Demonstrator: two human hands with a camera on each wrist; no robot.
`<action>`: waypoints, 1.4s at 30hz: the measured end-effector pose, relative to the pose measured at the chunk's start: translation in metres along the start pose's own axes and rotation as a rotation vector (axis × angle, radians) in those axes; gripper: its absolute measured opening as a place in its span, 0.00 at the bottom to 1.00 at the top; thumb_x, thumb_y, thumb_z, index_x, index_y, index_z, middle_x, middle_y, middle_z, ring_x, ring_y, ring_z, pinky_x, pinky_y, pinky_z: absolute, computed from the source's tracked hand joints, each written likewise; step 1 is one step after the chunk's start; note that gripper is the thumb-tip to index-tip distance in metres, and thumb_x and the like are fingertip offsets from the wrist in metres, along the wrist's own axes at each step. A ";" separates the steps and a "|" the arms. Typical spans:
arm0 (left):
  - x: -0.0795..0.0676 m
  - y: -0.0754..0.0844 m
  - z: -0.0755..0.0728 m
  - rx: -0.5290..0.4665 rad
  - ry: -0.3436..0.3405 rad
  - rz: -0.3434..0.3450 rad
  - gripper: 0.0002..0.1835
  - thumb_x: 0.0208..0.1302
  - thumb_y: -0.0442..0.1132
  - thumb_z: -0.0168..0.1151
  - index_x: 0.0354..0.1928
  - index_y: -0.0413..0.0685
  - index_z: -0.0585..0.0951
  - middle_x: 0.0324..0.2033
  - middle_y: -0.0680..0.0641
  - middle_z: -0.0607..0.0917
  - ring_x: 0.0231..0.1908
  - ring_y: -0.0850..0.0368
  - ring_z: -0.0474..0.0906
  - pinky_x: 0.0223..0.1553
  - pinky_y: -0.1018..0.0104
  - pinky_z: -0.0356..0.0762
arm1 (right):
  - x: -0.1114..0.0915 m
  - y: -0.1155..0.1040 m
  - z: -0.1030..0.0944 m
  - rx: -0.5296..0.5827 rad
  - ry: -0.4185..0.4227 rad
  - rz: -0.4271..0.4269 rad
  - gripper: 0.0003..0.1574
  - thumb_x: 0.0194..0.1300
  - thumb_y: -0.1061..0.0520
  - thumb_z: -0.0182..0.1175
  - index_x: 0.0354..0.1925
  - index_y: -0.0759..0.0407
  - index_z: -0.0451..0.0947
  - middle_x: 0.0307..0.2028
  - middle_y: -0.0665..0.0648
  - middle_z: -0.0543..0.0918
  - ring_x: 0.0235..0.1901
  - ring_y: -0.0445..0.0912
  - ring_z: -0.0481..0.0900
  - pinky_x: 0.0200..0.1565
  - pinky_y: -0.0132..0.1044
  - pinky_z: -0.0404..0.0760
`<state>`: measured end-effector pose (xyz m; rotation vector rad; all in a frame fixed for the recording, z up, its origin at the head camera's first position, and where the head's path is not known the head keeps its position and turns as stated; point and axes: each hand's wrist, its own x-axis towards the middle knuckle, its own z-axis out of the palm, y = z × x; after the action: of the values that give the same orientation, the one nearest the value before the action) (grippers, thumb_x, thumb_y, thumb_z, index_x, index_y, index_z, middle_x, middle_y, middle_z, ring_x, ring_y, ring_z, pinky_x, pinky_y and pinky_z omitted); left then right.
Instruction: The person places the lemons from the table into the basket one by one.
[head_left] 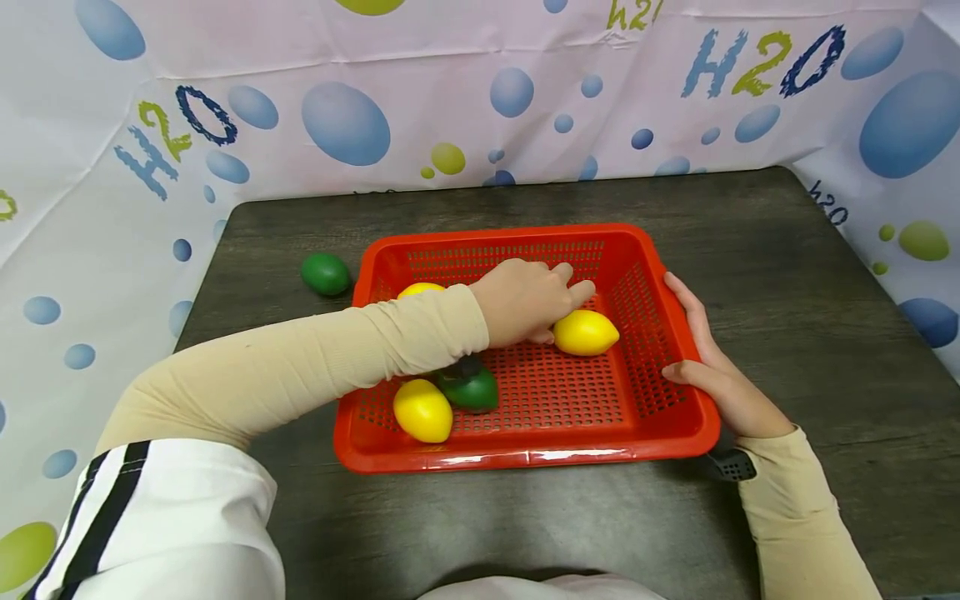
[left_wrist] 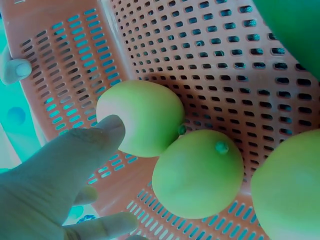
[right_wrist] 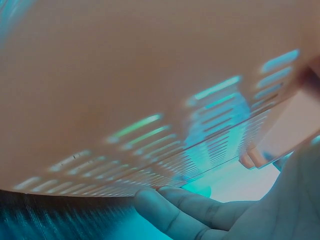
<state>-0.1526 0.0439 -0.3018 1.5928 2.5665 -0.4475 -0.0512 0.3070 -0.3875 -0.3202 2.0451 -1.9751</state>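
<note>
A red plastic basket [head_left: 540,454] with slotted walls stands on the table. My left hand [head_left: 525,302] reaches into it, over a yellow lemon [head_left: 587,333] near the right end. In the left wrist view, the thumb [left_wrist: 112,130] touches a lemon [left_wrist: 147,112], and the other fingers extend below it. A second lemon [left_wrist: 197,175] lies against that one. My right hand [head_left: 708,367] grips the basket's right side, thumb over the rim and fingers outside. In the right wrist view, its fingertips [right_wrist: 150,202] touch the outer wall.
Inside the basket's left part are a lemon [head_left: 423,411], a dark green egg-shaped fruit [head_left: 472,390] and another lemon [head_left: 422,288] partly behind my forearm. Another dark green fruit [head_left: 326,274] lies on the dark wooden table [head_left: 285,242], left of the basket. A patterned curtain [head_left: 450,100] borders the table.
</note>
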 end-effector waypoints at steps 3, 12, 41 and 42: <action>-0.002 -0.002 -0.001 0.016 0.000 -0.017 0.31 0.67 0.53 0.70 0.65 0.49 0.70 0.46 0.47 0.80 0.40 0.52 0.83 0.38 0.61 0.86 | 0.000 0.000 -0.001 -0.003 -0.003 -0.002 0.62 0.64 0.72 0.43 0.81 0.27 0.33 0.79 0.55 0.42 0.67 0.59 0.59 0.49 0.47 0.86; -0.011 -0.009 -0.006 -0.033 -0.023 -0.040 0.32 0.69 0.53 0.68 0.66 0.45 0.69 0.45 0.45 0.79 0.39 0.49 0.81 0.39 0.59 0.85 | 0.001 0.002 0.000 -0.001 -0.006 -0.002 0.62 0.64 0.72 0.43 0.81 0.27 0.33 0.79 0.55 0.41 0.67 0.58 0.59 0.49 0.46 0.86; -0.067 -0.045 0.016 -0.082 0.181 -0.140 0.30 0.63 0.47 0.75 0.58 0.41 0.72 0.36 0.44 0.80 0.26 0.48 0.80 0.28 0.56 0.84 | 0.001 0.003 -0.001 -0.008 -0.005 -0.004 0.62 0.64 0.71 0.43 0.81 0.27 0.33 0.79 0.54 0.42 0.68 0.58 0.57 0.49 0.46 0.85; -0.069 -0.046 0.016 -0.084 0.185 -0.141 0.29 0.63 0.47 0.75 0.58 0.40 0.72 0.35 0.44 0.80 0.26 0.48 0.80 0.28 0.56 0.84 | 0.000 0.003 -0.001 -0.010 -0.004 -0.005 0.62 0.64 0.71 0.43 0.81 0.27 0.33 0.80 0.54 0.41 0.68 0.58 0.57 0.49 0.45 0.85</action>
<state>-0.1633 -0.0391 -0.2927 1.4970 2.8052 -0.2067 -0.0520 0.3081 -0.3909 -0.3312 2.0546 -1.9654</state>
